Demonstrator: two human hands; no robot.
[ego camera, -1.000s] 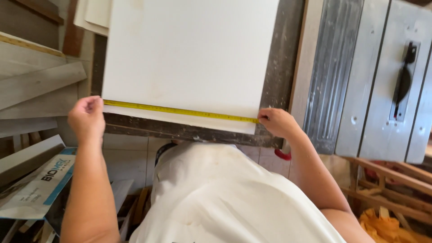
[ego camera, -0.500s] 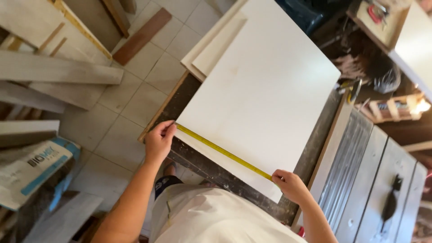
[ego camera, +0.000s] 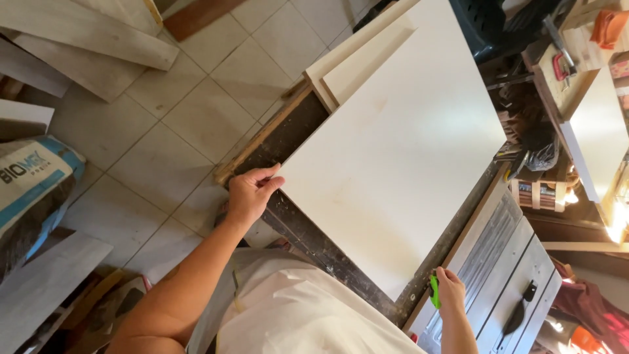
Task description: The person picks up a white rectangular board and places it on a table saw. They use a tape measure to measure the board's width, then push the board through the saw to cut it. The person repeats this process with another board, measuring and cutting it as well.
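A large white board [ego camera: 400, 151] lies flat on a dark, worn workbench [ego camera: 314, 239]. My left hand [ego camera: 252, 192] rests at the board's near left corner, thumb and fingers pinched against its edge. My right hand [ego camera: 449, 292] sits off the board's near right corner, over the bench edge, closed around a small green tape measure [ego camera: 434, 292]. No yellow blade is stretched out across the board now. My white apron fills the bottom of the view.
A grey table saw [ego camera: 508, 275] adjoins the bench at the right. More white panels [ego camera: 357, 56] lie under the board's far end. Planks [ego camera: 85, 39] and a printed sack [ego camera: 29, 180] lie on the tiled floor at left. Cluttered shelves [ego camera: 576, 72] stand at upper right.
The yellow tape that spanned the board's near edge has retracted into the case in my right hand, which moved off the board. The view has tilted and swung left.
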